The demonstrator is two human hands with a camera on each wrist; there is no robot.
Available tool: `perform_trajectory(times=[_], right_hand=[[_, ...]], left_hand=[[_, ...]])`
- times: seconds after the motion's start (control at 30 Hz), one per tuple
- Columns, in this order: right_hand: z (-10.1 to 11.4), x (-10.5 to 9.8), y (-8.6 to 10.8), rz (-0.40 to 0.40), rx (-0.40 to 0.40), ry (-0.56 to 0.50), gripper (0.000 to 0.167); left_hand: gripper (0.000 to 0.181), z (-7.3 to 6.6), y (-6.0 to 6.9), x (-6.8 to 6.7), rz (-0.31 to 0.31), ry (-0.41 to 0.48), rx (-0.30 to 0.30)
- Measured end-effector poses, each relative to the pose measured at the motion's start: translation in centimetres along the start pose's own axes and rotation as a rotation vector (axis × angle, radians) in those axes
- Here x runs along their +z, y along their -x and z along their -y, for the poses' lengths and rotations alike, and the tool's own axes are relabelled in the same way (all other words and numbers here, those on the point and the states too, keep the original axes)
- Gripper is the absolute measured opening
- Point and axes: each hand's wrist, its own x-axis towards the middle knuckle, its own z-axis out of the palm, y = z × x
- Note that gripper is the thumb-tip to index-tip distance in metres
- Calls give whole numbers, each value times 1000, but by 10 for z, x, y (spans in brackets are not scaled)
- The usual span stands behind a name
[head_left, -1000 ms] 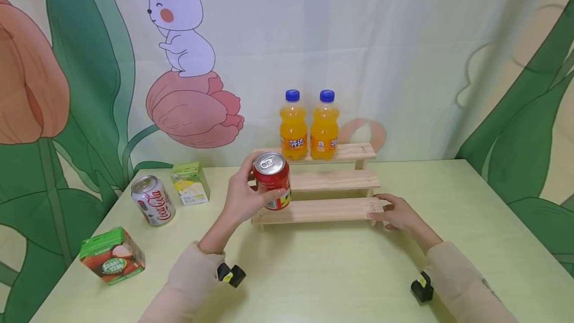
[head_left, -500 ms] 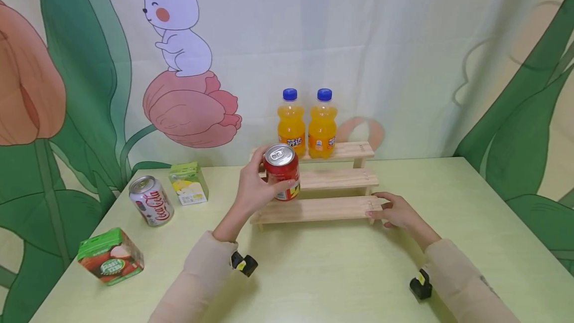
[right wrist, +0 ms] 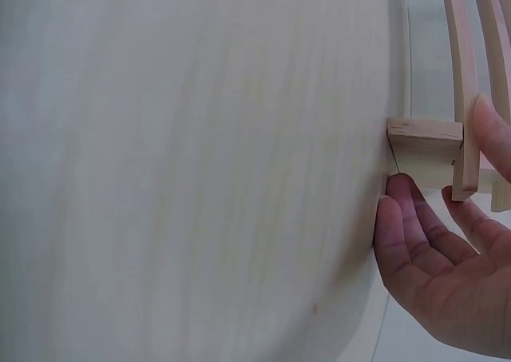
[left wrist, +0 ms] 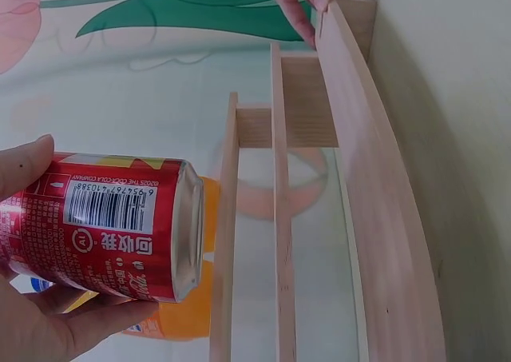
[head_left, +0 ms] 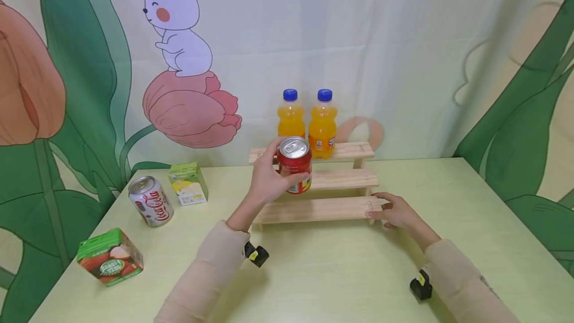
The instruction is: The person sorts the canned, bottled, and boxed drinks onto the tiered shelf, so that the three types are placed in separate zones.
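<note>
Left grip (head_left: 267, 179) is clamping the red can (head_left: 294, 164), right grip (head_left: 397, 211) pinching the rack (head_left: 320, 209); I'm risking toppling bottles (head_left: 323, 126) by overreaching.

The red can (left wrist: 96, 234) in the left fingers (left wrist: 112, 317) carries white print, a black-and-white barcode and a silver top. Beyond them, two bottles (head_left: 322, 126) show orange under blue caps. To their left: a whitish can (head_left: 154, 206) lettered in red, a yellow-and-green carton (head_left: 189, 184), a red-and-green box (head_left: 110, 259). Pale, grained wood colours the shelf (right wrist: 466, 74) at the right fingers (right wrist: 394, 232).
</note>
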Motion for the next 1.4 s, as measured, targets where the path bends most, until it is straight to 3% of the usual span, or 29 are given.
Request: perform_trajectory(times=[0.73, 1.17, 1.4], right_hand=[[1, 1, 0, -2, 4, -9, 72], [-3, 0, -2, -2, 10, -20, 73], [-3, 0, -2, -4, 16, -22, 73]], left_hand=[[74, -5, -19, 31, 73, 17, -4], [73, 6, -20, 50, 95, 42, -30], [72, 10, -23, 57, 92, 40, -11]])
